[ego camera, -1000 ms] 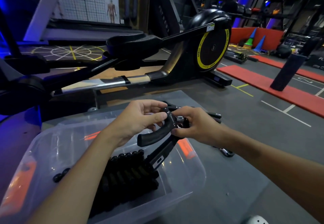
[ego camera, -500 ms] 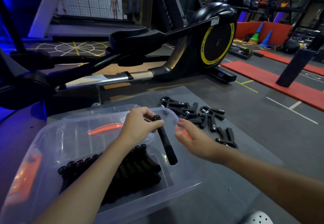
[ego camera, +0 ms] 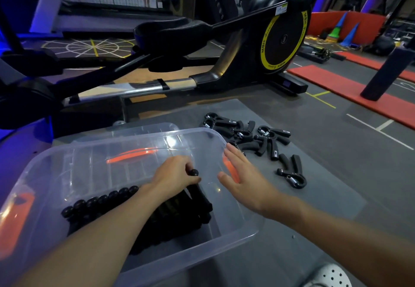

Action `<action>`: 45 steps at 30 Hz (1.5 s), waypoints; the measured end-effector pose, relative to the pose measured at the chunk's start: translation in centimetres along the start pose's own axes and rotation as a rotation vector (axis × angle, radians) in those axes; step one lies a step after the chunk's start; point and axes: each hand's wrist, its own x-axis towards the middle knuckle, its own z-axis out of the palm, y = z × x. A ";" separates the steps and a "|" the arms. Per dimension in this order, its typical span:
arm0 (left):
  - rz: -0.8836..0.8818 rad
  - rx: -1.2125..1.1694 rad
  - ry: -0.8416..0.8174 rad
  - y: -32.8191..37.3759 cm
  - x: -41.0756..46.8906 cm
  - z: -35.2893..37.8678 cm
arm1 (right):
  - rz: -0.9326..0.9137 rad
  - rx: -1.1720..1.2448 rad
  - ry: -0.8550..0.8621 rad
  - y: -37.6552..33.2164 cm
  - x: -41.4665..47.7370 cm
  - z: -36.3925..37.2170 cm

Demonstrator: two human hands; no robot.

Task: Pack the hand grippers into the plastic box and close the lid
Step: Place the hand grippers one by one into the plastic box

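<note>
A clear plastic box (ego camera: 235,237) with orange latches lies on the grey floor mat in front of me. Inside it, a row of several black hand grippers (ego camera: 101,203) is packed along the bottom. My left hand (ego camera: 175,176) is inside the box and grips a black hand gripper (ego camera: 198,193) by its upper end, lowering it against the right end of the row. My right hand (ego camera: 244,179) hovers with straight fingers over the box's right rim, holding nothing. A loose pile of several black hand grippers (ego camera: 253,136) lies on the mat right of the box.
A clear lid (ego camera: 143,129) lies just behind the box. One more hand gripper (ego camera: 292,172) lies apart near the pile. A black and yellow elliptical trainer (ego camera: 280,39) stands behind. Red mats (ego camera: 350,89) cross the floor at right. A white perforated shoe (ego camera: 330,275) shows at the bottom.
My left hand has carried the gripper down from above the rim into the box beside the packed row. My right hand let go of it earlier and now hovers open at the right rim.
</note>
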 end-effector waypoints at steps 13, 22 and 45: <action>0.007 0.149 -0.051 -2.4 -0.6 1.1 | -0.032 -0.037 0.015 0.6 0.3 0.3; 0.029 0.184 -0.014 -2.5 -0.9 1.4 | -0.017 -0.035 0.001 0.3 0.0 0.2; 0.280 -0.031 -0.146 4.5 0.4 -4.1 | 0.154 0.450 0.195 -0.2 0.3 -1.1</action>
